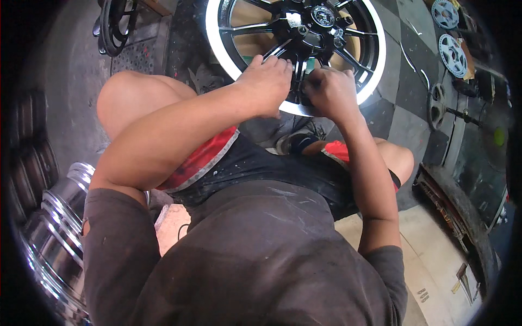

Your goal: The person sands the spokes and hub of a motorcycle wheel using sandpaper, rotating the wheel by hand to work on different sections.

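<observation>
In front of me is a black alloy wheel (261, 26) with a bright silver lip and several glossy spokes. My left hand (265, 82) lies across its near left side, gripping the lip and spokes with bent fingers. Just to the right, my right hand (333, 91) is closed over the near spokes, fingertips curled inward and slightly blurred. Whatever its fingers pinch is hidden. A small green patch (311, 66) shows between the spokes beside the right fingertips; I cannot tell what it is.
Polished silver rims (57, 223) are stacked at the left. Two pale wheel covers (452, 56) lie at the far right, near a metal rod (462, 115) with a disc end. Thin curved strips (406, 57) lie on the checkered floor. A dark curved panel (454, 204) is at the right.
</observation>
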Demonstrator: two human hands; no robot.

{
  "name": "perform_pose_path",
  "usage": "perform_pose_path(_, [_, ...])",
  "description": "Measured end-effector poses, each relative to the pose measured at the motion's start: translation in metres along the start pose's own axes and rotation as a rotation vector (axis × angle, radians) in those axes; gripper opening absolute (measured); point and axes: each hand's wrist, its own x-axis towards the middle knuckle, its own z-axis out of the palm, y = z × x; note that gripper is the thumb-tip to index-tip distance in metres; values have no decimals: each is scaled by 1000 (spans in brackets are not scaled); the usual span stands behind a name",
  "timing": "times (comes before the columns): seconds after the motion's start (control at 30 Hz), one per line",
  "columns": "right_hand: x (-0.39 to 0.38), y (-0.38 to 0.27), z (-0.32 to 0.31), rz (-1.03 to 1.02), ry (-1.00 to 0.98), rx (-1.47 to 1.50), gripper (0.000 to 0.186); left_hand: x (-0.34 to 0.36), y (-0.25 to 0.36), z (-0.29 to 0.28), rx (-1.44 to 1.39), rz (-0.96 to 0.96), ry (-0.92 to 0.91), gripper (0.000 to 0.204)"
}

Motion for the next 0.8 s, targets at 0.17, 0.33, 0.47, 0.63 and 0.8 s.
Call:
perform_pose_path(0.17, [-1, -3, -8, 66, -214, 96, 22, -1, 0, -1, 5, -1, -25, 112])
perform_pose_path(0.33, [3, 3, -21, 125, -378, 226, 28, -1, 0, -2, 25, -13, -43, 114])
perform_pose_path(0.47, [1, 7, -15, 152, -380, 157, 30, 1, 2, -3, 16, -8, -18, 116])
perform_pose_path(0.63, [-6, -3, -30, 127, -367, 263, 29, 0, 3, -9, 17, -19, -64, 116])
perform_pose_path(0.8, [-11, -7, -36, 152, -426, 230, 28, 1, 1, -5, 26, -29, -69, 114])
